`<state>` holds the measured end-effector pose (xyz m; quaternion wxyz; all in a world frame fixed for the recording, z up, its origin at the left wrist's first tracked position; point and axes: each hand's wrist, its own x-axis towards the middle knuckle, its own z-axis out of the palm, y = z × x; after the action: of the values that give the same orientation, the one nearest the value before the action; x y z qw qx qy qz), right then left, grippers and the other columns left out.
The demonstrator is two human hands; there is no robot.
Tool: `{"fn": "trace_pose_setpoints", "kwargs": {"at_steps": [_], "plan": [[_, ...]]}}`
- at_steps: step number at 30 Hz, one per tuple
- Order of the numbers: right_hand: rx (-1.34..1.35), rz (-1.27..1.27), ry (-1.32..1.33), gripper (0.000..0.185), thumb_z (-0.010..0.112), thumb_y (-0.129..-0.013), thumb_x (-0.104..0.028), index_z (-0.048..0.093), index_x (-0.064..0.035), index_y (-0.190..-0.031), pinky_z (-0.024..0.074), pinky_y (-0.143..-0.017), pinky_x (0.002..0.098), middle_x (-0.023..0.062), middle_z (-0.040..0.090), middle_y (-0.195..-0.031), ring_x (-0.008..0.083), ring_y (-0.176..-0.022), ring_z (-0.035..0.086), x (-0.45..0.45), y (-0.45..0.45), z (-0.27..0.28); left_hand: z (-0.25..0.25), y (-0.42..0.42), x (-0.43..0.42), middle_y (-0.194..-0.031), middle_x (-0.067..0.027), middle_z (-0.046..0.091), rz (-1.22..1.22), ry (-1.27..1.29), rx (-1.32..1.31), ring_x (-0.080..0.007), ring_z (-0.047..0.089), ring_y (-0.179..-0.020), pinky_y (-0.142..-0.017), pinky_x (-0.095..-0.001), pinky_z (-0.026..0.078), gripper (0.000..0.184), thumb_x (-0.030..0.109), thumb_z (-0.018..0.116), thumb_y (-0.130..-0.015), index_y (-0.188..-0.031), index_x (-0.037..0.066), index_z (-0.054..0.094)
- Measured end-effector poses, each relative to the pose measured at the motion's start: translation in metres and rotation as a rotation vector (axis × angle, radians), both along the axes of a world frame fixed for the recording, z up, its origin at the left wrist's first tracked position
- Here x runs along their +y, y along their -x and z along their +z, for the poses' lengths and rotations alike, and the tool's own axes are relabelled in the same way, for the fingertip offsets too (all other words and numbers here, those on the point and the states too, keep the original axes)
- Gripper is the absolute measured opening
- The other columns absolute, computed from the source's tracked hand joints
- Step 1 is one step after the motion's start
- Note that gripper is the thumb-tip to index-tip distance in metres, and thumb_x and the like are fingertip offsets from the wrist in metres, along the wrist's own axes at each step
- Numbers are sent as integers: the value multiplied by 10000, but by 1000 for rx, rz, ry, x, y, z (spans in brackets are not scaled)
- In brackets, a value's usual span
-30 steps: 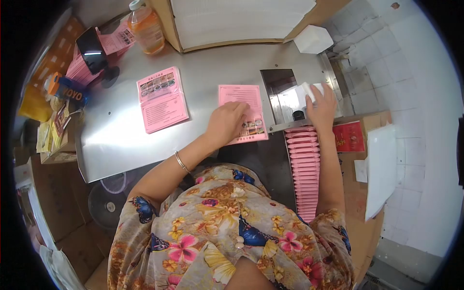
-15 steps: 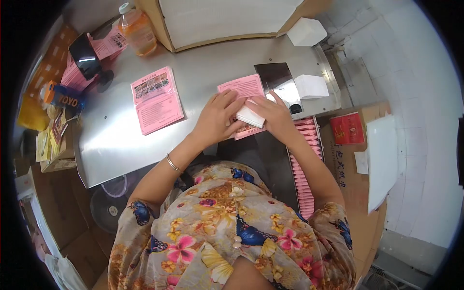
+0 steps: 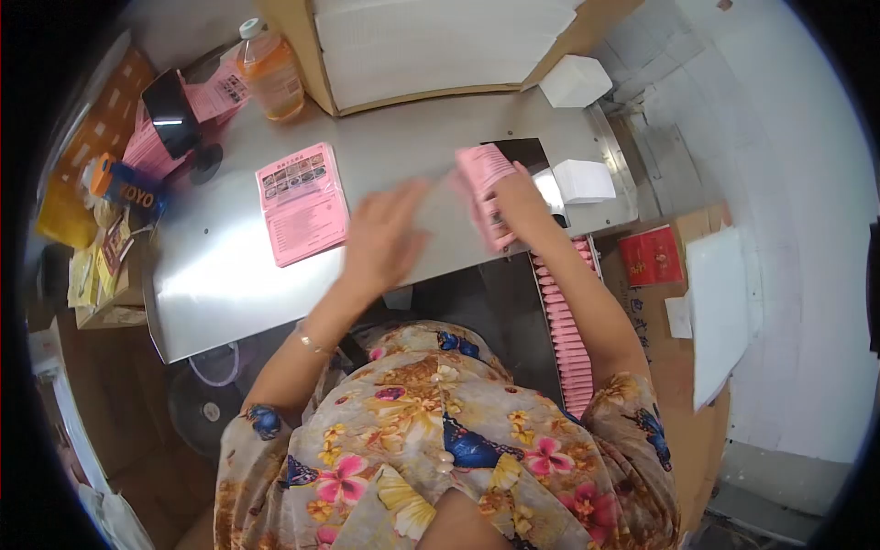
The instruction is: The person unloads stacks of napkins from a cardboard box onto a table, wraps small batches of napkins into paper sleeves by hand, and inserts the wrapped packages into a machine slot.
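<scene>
My right hand point(image 3: 524, 207) grips a pink printed paper point(image 3: 489, 179), folded over and lifted off the steel table at its front edge. Whether the white tissue is inside the fold cannot be seen. To the left, my left hand point(image 3: 387, 236) is over the table, blurred by motion, its fingers stretched out and nothing seen in them. Beside it lies a stack of pink printed sheets point(image 3: 302, 206). Behind the right hand is a dark, shiny flat panel point(image 3: 527, 154), partly covered by the hand and paper.
Below the table's right side, a narrow box holds a row of pink packets point(image 3: 568, 344). White tissue stacks point(image 3: 585, 181) sit at the right edge. A bottle of orange liquid point(image 3: 272, 78), a phone on a stand point(image 3: 171, 115) and a large carton point(image 3: 440, 90) stand at the back.
Both hands were together pressing white tissue on the pink paper. Now the right hand has raised the folded pink paper, and the left hand has moved away to the left.
</scene>
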<state>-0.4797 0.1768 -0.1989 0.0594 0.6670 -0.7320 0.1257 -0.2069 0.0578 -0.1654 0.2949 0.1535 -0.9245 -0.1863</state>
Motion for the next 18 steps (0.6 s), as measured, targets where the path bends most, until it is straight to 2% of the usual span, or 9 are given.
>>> {"fn": "trace_pose_setpoints", "kwargs": {"at_steps": [1,2,4,7,8,10,13,15,18], "plan": [[-108,-113,-87,246,596,-868,-133,665,-51,-1089,445,-1030,510,225,682,-914,425,-1033,632,8,4,10,-7,-16,-11,-1389,-183,532,117,-32,51,-350,554,-1223,-1022,-472,437,715,144,731,-811,-1460,76,439],[-110,-105,-95,246,596,-868,-133,665,-51,-1089,445,-1030,510,225,682,-914,425,-1033,632,15,3,18,-11,-29,-25,-1359,-196,551,221,-21,89,-358,568,-1181,-988,-461,454,660,106,691,-822,-1439,60,463],[-130,-374,-364,241,596,-871,-94,663,-36,-1095,506,-901,474,253,667,-906,431,-972,645,26,-6,34,-6,-54,-55,-1266,-194,592,392,47,96,-366,583,-1096,-918,-454,472,524,57,639,-835,-1347,40,532],[-190,-288,-248,291,620,-874,-104,670,-53,-1156,511,-845,463,225,669,-928,385,-956,649,56,-12,49,-13,-90,-75,-1145,-162,612,461,91,-73,-361,581,-1024,-858,-452,467,345,44,622,-833,-1177,37,590],[-188,-287,-251,291,620,-874,-104,670,-53,-1156,511,-845,463,225,669,-928,385,-956,649,61,-2,49,-19,-93,-77,-1086,-146,612,452,87,-205,-355,578,-995,-835,-445,461,248,41,616,-830,-1078,37,604],[70,-133,325,359,647,-892,-171,662,-93,-1241,519,-812,440,175,658,-933,355,-937,643,74,18,47,-21,-88,-74,-1053,-135,601,412,110,-176,-350,574,-983,-823,-445,452,193,45,624,-815,-1004,42,588],[221,-337,389,368,659,-905,-184,665,-98,-1262,520,-784,412,134,643,-934,319,-918,637,77,36,62,-3,-59,-55,-1028,-129,593,343,220,-25,-341,570,-969,-824,-448,437,176,71,665,-760,-912,47,580],[160,-390,326,341,656,-912,-179,677,-83,-1238,519,-777,398,131,639,-913,313,-889,639,83,42,48,34,-28,-21,-1029,-144,595,170,86,121,-340,571,-964,-811,-452,435,244,131,722,-709,-894,64,579],[4,-420,252,294,652,-917,-185,700,-59,-1179,517,-735,395,136,641,-901,314,-836,648,82,49,44,12,13,8,-913,-107,549,-61,63,87,-310,574,-890,-792,-422,451,200,123,676,-743,-900,79,560]]}}
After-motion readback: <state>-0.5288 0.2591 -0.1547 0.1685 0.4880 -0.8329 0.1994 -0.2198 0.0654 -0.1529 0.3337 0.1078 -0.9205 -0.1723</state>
